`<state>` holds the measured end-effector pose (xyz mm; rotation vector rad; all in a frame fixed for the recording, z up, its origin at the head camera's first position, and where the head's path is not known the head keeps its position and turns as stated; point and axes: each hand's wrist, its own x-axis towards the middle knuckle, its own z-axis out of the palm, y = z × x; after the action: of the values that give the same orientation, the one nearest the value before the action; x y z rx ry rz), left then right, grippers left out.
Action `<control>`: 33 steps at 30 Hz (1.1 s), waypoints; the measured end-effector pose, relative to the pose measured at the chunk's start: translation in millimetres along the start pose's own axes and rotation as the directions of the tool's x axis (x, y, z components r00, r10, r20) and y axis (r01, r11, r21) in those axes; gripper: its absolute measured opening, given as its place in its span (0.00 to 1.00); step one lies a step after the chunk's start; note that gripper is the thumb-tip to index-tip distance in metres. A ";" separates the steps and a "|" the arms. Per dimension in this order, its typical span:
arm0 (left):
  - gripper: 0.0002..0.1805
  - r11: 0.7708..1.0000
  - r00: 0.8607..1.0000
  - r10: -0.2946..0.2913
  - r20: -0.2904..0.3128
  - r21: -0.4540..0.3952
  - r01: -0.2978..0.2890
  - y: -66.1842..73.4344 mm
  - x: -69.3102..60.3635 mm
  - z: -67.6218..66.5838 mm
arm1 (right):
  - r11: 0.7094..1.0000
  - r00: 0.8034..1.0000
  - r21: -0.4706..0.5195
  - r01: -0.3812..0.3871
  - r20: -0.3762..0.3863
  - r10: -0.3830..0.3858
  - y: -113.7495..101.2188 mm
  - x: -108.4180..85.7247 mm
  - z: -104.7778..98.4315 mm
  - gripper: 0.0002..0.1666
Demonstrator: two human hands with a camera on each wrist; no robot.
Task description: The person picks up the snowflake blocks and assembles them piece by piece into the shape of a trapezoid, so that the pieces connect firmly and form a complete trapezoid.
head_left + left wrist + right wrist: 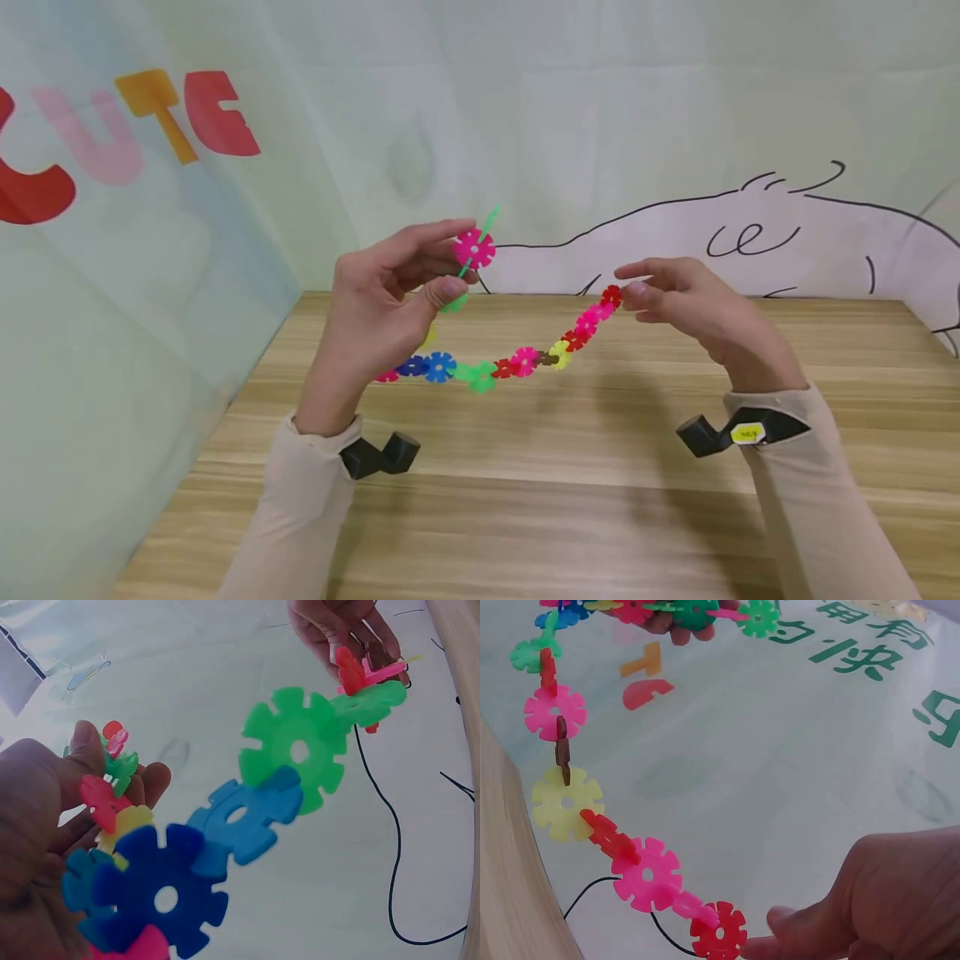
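Note:
A chain of interlocking plastic snowflake discs hangs in a sagging curve between my two hands above the table. My left hand (386, 296) pinches it near one end, where a pink disc (475, 249) and light green discs stand up past the fingers. Blue discs (438, 367), a green disc (482, 377) and a yellow disc (568, 802) lie along the sag. At the other end, my right hand (693, 312) holds the red disc (719, 931) by its edge between thumb and fingers. The fingertip contact there is partly hidden.
The wood-grain table (525, 517) spreads below both hands. A pale printed cloth (570, 125) stands behind it and on the left, with coloured letters (153, 108) and a black line drawing. Black wrist mounts (378, 456) sit on both sleeves.

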<state>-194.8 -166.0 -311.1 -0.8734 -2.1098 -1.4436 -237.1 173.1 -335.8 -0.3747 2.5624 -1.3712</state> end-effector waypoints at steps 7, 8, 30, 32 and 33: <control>0.27 1.000 0.996 0.003 0.087 -0.009 -0.002 0.6 0.8 6.4 | 0.999 0.998 0.043 -0.011 -0.054 0.013 -0.4 0.5 -0.2 0.21; 0.27 1.000 0.994 0.008 0.106 -0.013 -0.006 0.5 0.9 8.0 | 0.999 0.997 0.052 -0.014 -0.070 0.018 -1.4 -0.2 -0.4 0.20; 0.27 0.983 0.937 0.149 0.317 0.057 -0.175 -3.6 -1.2 25.1 | 0.944 0.927 0.171 0.282 -0.302 -0.222 -39.8 -28.1 18.3 0.10; 0.27 0.982 0.935 0.150 0.323 0.064 -0.179 -3.8 -1.7 25.7 | 0.937 0.924 0.180 0.299 -0.299 -0.238 -42.1 -30.0 20.0 0.09; 0.27 0.981 0.934 0.152 0.324 0.067 -0.183 -4.2 -2.0 26.1 | 0.933 0.922 0.186 0.308 -0.298 -0.245 -43.1 -30.7 20.8 0.09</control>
<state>-196.5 -143.3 -324.5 -1.2870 -2.2445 -1.1662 -196.5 143.5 -309.1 -0.5642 2.5918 -1.9230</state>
